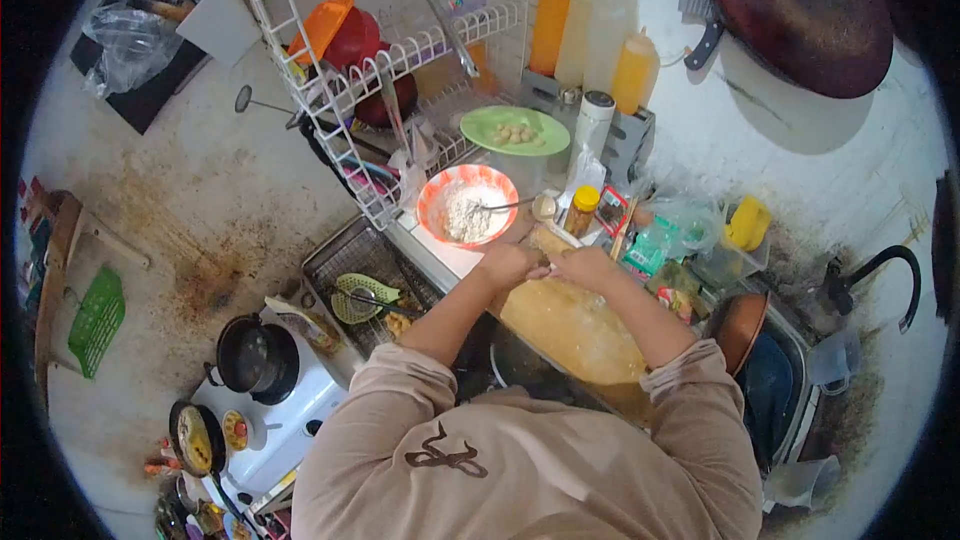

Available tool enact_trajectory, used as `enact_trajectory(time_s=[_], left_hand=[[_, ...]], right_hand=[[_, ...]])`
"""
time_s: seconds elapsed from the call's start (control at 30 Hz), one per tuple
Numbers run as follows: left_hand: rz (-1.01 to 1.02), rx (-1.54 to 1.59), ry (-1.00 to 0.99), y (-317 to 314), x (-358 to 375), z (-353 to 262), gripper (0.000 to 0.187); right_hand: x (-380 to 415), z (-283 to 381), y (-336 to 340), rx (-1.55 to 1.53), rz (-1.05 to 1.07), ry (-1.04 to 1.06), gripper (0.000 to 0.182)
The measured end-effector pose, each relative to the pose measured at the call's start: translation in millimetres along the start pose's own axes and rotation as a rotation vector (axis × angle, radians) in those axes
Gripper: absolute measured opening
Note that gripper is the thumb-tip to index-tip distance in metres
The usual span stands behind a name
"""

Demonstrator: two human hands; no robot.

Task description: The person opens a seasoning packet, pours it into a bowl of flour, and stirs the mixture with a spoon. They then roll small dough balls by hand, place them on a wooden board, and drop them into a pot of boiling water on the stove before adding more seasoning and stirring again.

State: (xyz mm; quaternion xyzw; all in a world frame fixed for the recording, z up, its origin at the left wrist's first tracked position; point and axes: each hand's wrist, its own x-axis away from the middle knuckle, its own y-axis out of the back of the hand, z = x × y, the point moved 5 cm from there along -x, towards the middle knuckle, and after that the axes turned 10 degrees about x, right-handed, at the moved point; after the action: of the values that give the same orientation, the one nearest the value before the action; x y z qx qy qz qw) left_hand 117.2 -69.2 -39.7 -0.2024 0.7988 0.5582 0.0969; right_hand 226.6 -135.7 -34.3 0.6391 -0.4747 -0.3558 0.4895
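My left hand (512, 265) and my right hand (584, 267) are close together above the far edge of a yellowish-tan board or tray (575, 330). Both look closed, the fingers curled in toward each other. Whatever is between them is too small or hidden to make out. Just beyond my hands lies a tan, flat piece (553, 239). To the left of it stands an orange-and-white bowl (428, 202) of white powder, with a spoon (507, 205) in it. Farther back, a green plate (480, 123) bears several small pale lumps.
A jar with a yellow lid (584, 208) and packets (650, 245) crowd the counter on the right. At the back left rises a white dish rack (330, 80). A stove (290, 380) with a black pot (255, 355) is on the left, a sink (800, 370) on the right.
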Motion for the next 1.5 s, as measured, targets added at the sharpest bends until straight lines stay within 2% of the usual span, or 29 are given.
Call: enact_trajectory(time_s=[0.13, 0.17, 0.27, 0.3, 0.33, 0.37, 0.4, 0.43, 0.47, 0.53, 0.57, 0.6, 0.63, 0.7, 0.73, 0.8, 0.87, 0.93, 0.97, 1.0, 1.07, 1.17, 1.27, 1.3, 1.37, 1.47, 1.5], left_hand=[[-0.239, 0.32, 0.338, 22, 19, -12, 0.025], [-0.3, 0.482, 0.357, 5, 24, 5, 0.029], [-0.63, 0.932, 0.51, 2, 39, 7, 0.031], [-0.742, 1.371, 0.747, -13, 46, 11, 0.036], [-0.737, 1.799, 0.965, 12, 53, -22, 0.038], [-0.661, 2.053, 0.998, 13, 64, -34, 0.04], [-0.593, 2.378, 0.872, 1, 74, -28, 0.038], [-0.643, 2.428, 0.977, 10, 93, -37, 0.038], [-0.644, 2.47, 0.96, 30, 112, -48, 0.039], [-0.76, 2.583, 0.879, 37, 160, -31, 0.038], [-0.842, 2.57, 0.88, 46, 189, -23, 0.039], [-0.877, 2.495, 0.867, 64, 219, -20, 0.042], [-0.997, 2.355, 0.901, 80, 253, -11, 0.041], [-1.196, 2.019, 1.03, 115, 325, 5, 0.04], [-1.278, 1.822, 1.119, 134, 363, 13, 0.04], [-1.353, 1.204, 1.232, 172, 443, 39, 0.038], [-1.268, 0.771, 1.158, 221, 503, 48, 0.04], [-1.086, 0.185, 1.189, 268, 542, 48, 0.043], [-0.96, 0.054, 1.262, 285, 558, 53, 0.045], [-0.938, 0.134, 1.327, 303, 559, 42, 0.044], [-0.787, -0.106, 1.362, 315, 580, 60, 0.045], [-0.476, -0.066, 1.49, 324, 594, 87, 0.045], [-0.616, -0.082, 1.434, 335, 598, 84, 0.045], [-0.654, -0.162, 1.381, 341, 598, 80, 0.043], [-0.732, -0.314, 1.268, 354, 597, 69, 0.041], [-0.944, -0.428, 1.143, 387, 574, 12, 0.037], [-0.996, -0.579, 0.975, 398, 563, -12, 0.032]], right_hand=[[0, -8, -6, -0.156, 0.014, -0.115, 0.029], [3, -9, -5, -0.28, -0.136, -0.186, 0.028], [10, -20, -2, -0.629, -0.61, -0.372, 0.026], [11, -27, -9, -1.097, -0.46, -0.547, 0.026], [15, -19, -11, -1.556, -0.255, -0.702, 0.025], [20, -7, -1, -1.843, -0.238, -0.802, 0.024], [23, 11, 9, -2.131, -0.185, -0.9, 0.024], [23, 26, 19, -2.148, -0.131, -0.956, 0.023], [21, 41, 25, -2.161, -0.066, -1.018, 0.023], [4, 81, 33, -2.384, 0.203, -0.713, 0.023], [-13, 105, 42, -2.35, 0.355, -0.618, 0.023], [-28, 132, 50, -2.313, 0.495, -0.525, 0.024], [-41, 159, 58, -2.272, 0.622, -0.436, 0.025], [-78, 216, 80, -2.069, 0.743, -0.339, 0.024], [-99, 248, 93, -1.97, 0.791, -0.294, 0.023], [-140, 310, 116, -1.831, 0.844, -0.092, 0.024], [-180, 371, 138, -1.694, 0.905, 0.053, 0.026], [-218, 429, 148, -1.595, 0.937, 0.134, 0.028], [-240, 455, 146, -1.544, 0.904, 0.133, 0.029], [-260, 479, 143, -1.495, 0.87, 0.132, 0.03], [-291, 515, 148, -1.38, 0.838, 0.05, 0.029], [-325, 551, 136, -1.336, 0.751, -0.066, 0.027], [-362, 572, 110, -1.175, 0.711, -0.079, 0.024], [-369, 575, 106, -1.288, 0.748, -0.106, 0.022], [-373, 578, 109, -1.28, 0.712, -0.129, 0.022], [-369, 577, 128, -1.317, 0.705, -0.132, 0.027], [-368, 575, 135, -1.339, 0.708, -0.13, 0.03]])
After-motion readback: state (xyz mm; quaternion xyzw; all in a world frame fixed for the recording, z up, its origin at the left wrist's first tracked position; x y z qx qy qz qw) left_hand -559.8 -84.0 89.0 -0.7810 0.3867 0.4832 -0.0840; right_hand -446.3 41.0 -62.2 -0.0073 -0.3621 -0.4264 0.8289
